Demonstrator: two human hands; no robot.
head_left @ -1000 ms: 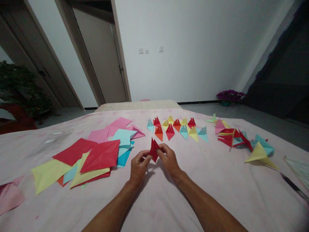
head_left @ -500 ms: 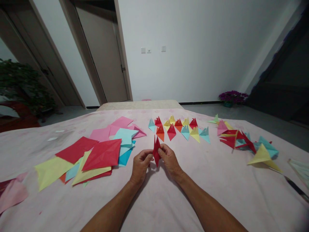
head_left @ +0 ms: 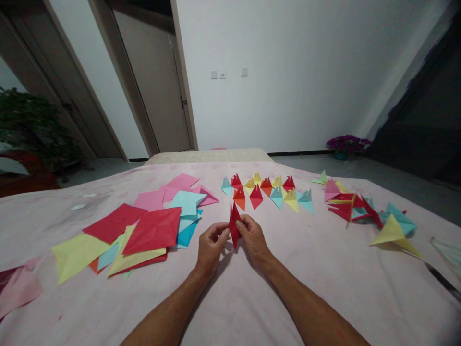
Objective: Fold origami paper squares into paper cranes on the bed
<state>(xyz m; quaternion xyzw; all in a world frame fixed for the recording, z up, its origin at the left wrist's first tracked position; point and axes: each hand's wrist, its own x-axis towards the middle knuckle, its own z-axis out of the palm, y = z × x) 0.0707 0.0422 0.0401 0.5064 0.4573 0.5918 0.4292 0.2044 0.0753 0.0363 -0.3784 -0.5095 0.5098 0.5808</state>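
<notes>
A red origami paper [head_left: 234, 225], folded into a slim diamond with two narrow points at the top, stands upright between my hands above the table. My right hand [head_left: 253, 239] pinches its right side between thumb and fingers. At the left edge, my left hand [head_left: 212, 246] has its thumb and curled fingers closed on the paper; part of that grip is hidden. Just beyond stand rows of small folded paper cranes, among them a red crane [head_left: 256, 196], an orange crane [head_left: 239, 197] and a light blue crane [head_left: 276, 197].
A pale pink cloth [head_left: 230, 307] covers the table. Loose square sheets, including a red sheet [head_left: 153, 230] and a pink sheet [head_left: 149, 199], lie left. Folded pieces, one a yellow piece [head_left: 392, 233], lie right, near a dark pen-like object [head_left: 442, 281].
My left thumb and fingers have shifted slightly at the paper's left edge. The red paper has turned or moved a little to the right; my right hand keeps its pinch.
</notes>
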